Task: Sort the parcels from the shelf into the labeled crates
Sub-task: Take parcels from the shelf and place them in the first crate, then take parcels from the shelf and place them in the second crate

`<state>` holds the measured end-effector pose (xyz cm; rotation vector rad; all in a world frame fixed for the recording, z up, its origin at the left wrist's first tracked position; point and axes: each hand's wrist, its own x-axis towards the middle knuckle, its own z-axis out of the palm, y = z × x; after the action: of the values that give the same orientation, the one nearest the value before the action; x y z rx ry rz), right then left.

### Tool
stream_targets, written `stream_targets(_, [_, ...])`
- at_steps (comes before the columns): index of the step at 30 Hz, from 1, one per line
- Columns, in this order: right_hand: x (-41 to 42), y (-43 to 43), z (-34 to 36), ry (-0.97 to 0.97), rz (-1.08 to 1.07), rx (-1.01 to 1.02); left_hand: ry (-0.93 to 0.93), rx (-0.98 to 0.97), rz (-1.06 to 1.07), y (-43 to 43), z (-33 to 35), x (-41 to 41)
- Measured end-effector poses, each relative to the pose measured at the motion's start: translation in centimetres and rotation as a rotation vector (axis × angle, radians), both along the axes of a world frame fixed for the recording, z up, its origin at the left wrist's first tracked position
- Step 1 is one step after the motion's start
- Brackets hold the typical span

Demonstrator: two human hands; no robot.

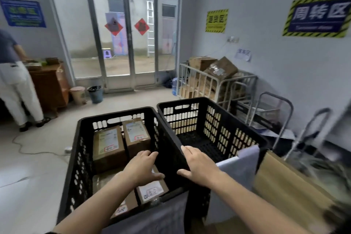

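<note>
Two black slatted crates stand side by side in front of me. The left crate (76, 150) holds several brown parcels with white labels: two upright at the back (108, 144) (136, 135) and a flatter one near the front (152, 190). The right crate (218, 108) has nothing in it. My left hand (142, 167) hovers over the left crate with straight fingers, above the front parcel, holding nothing. My right hand (197, 165) lies open on the rim between the two crates. A white sheet (241, 169) hangs over each crate's near wall.
A person (13, 74) stands at the left by a wooden cabinet (49, 85). Two bins (95, 93) sit by the glass doors. A metal cage of cardboard boxes (214, 80), a trolley frame (273, 112) and flat cardboard (284, 186) crowd the right side. A cable (28, 150) crosses the floor.
</note>
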<state>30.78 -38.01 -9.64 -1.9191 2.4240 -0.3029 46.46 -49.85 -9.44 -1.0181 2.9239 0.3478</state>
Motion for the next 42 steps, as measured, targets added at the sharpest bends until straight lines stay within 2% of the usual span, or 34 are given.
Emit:
stream_targets(11, [-6.2, 16.4, 1.4, -0.043, -0.403, -0.006, 0.053, -0.022, -0.333, 11.5, 1.5, -10.5])
stream_targets(18, [-8.6, 30.9, 2.2, -0.056, -0.663, -0.006, 0.113, -0.018, -0.522, 23.8, 2.4, -17.0])
stream_targets(23, [-9.3, 41.6, 2.8, -0.061, -0.776, -0.024, 0.112, 0.008, -0.658, 33.4, 2.8, -20.4])
stream_targets(33, [-8.9, 60.5, 3.1, -0.098, -0.978, -0.068, 0.135, 0.061, -0.793, 51.0, 3.1, -24.2])
stream_targets(42, [-7.2, 73.0, 3.2, -0.152, -1.162, -0.121, 0.142, 0.078, -0.959, 62.9, 3.1, -25.9])
